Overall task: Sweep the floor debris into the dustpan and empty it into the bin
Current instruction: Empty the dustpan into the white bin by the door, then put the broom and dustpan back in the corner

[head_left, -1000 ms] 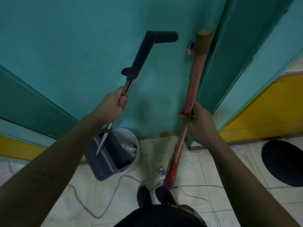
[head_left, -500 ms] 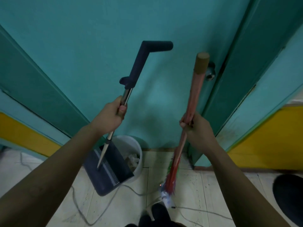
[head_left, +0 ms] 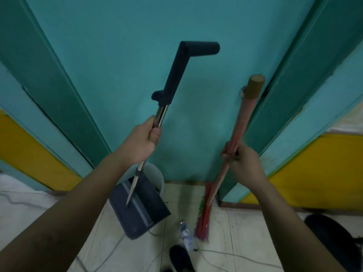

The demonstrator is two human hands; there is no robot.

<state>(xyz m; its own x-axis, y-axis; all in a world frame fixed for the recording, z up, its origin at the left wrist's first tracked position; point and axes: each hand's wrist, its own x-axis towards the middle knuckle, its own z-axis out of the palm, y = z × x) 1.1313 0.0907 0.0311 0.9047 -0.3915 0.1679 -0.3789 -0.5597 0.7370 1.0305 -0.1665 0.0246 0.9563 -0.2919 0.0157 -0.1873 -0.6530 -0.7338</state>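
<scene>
My left hand (head_left: 140,143) grips the metal shaft of a long-handled dark blue dustpan (head_left: 140,209). The pan hangs tilted over the front of a white bin (head_left: 158,178) that stands against the teal door; most of the bin is hidden behind the pan. My right hand (head_left: 240,157) holds the red handle of a broom (head_left: 234,138), nearly upright, its red and green bristles (head_left: 202,222) touching the tiled floor by the door frame.
A teal door (head_left: 121,55) fills the view ahead, its knob (head_left: 242,93) behind the broom's top. A plastic bottle (head_left: 184,232) lies on the floor beside the bristles. Thin cables cross the tiles. A dark round mat (head_left: 332,238) lies at right. My shoe (head_left: 180,258) is below.
The dustpan has swung forward and now covers most of the bin opening. The view has tilted up and shifted. Both hands keep their grips.
</scene>
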